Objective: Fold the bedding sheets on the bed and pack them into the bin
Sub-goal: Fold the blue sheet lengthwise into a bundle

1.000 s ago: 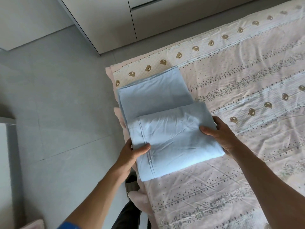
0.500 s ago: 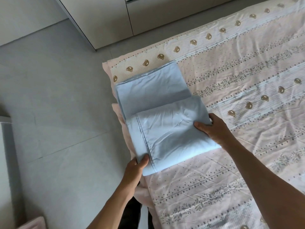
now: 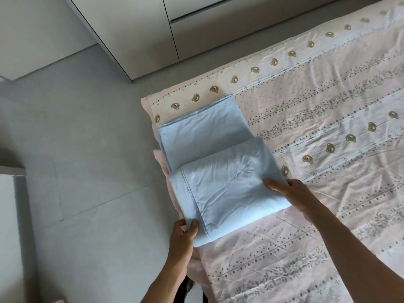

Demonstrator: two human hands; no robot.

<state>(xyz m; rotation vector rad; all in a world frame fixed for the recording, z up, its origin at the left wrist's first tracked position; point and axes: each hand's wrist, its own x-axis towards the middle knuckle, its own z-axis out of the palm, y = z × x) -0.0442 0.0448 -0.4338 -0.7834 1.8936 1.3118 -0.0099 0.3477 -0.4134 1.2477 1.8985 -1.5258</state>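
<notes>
A light blue sheet lies folded in stepped layers at the left corner of the bed, which is covered by a pink bedspread with bear prints. My left hand pinches the near left corner of the sheet's top layer, thumb on top. My right hand grips the right edge of the same layer, thumb on top and fingers tucked beneath. No bin is in view.
Grey tiled floor runs along the left of the bed. White cabinet fronts stand at the far side. A white furniture edge sits at the far left.
My left hand has slid down the sheet's left edge to its near corner. My right hand has kept its hold on the right edge. The view has shifted slightly.
</notes>
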